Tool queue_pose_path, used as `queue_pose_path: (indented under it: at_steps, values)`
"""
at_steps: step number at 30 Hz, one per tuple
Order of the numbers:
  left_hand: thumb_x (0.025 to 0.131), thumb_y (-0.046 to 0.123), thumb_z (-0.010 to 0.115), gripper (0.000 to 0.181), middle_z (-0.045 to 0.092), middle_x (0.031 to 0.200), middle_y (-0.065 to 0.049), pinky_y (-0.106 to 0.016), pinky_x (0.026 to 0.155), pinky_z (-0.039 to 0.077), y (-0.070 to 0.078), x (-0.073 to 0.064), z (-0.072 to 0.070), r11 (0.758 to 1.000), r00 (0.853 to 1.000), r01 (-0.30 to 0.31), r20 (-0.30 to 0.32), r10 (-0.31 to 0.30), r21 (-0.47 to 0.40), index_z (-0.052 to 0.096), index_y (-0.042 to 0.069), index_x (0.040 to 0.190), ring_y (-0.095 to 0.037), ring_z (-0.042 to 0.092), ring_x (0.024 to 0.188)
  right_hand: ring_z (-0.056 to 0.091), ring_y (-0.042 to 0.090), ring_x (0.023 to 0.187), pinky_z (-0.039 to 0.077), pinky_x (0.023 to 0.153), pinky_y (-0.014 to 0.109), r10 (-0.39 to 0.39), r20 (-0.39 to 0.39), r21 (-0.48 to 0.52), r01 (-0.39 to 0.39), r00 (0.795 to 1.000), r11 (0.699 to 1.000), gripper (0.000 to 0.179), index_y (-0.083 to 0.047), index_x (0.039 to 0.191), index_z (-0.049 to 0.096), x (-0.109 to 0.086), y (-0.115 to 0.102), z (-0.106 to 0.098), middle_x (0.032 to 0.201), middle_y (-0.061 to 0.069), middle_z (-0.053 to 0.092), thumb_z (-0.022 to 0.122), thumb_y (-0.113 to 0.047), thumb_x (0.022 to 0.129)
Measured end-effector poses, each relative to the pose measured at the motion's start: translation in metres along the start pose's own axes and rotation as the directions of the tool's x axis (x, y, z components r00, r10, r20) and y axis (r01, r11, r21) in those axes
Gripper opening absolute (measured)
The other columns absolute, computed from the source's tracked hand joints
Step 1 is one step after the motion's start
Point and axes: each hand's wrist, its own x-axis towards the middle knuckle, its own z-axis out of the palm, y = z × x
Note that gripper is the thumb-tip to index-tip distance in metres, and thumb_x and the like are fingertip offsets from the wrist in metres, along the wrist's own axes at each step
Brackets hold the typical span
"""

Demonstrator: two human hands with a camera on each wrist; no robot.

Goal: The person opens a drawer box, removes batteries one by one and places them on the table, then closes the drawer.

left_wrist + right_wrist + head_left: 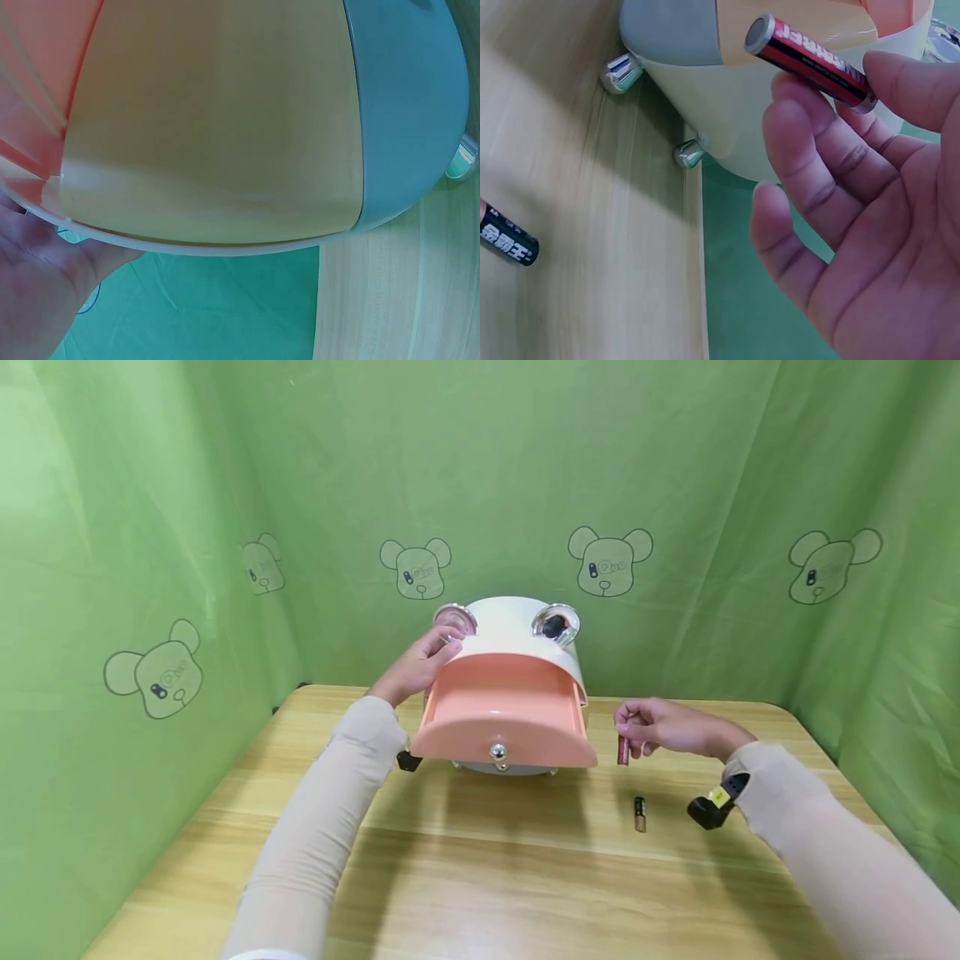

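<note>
A frog-shaped drawer box (504, 627) with a white shell stands on the table, its pink drawer (502, 737) pulled out. My left hand (422, 662) rests on the shell's upper left side, beside the left silver-rimmed eye (456, 618). In the left wrist view that hand (45, 274) lies along the shell's outer side, partly hidden by the rim. To the right of the drawer, my right hand (667, 727) pinches a red and black battery (810, 64) between thumb and fingertips, above the table. A second battery (640, 814), black and copper, lies on the table in front of that hand.
Silver knobs (498, 752) sit on the drawer fronts, and small silver feet (621, 73) support the box. The wooden table (510, 893) has green curtains (510, 460) with bear-head prints behind and at both sides. A black wrist device (708, 810) hangs under the right sleeve.
</note>
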Motion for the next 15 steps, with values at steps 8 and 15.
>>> queue_pose_path:
  at_steps: [8, 15]
  values:
    - [0.102, 0.027, 0.049, 0.029, 0.054, 0.129, -0.014, -0.043, 0.104, 0.039, 0.001, 0.0, 0.0, 1.0, 1.0, -0.009, -0.005, 0.009, -0.007, 0.053, 0.01, 0.125, -0.027, 0.049, 0.123, 0.06, 0.028, 0.078, 0.053, 0.069, 0.032, 0.001, -0.009, 0.021, -0.001, 1.0, 1.0, 0.02, 0.003, 0.102, 0.049, -0.002, 0.01, 0.002, 0.087, 0.016, 0.065, 0.049, -0.017, 0.102]
    - [0.102, 0.028, 0.049, 0.03, 0.055, 0.127, -0.014, -0.043, 0.102, 0.041, 0.002, -0.001, 0.001, 1.0, 1.0, 0.003, -0.001, -0.003, -0.005, 0.052, 0.01, 0.126, -0.028, 0.05, 0.119, 0.058, 0.023, 0.075, 0.051, 0.065, 0.03, 0.006, -0.024, 0.029, -0.005, 1.0, 1.0, 0.019, 0.005, 0.102, 0.048, -0.004, 0.015, 0.004, 0.084, 0.014, 0.063, 0.049, -0.015, 0.102]
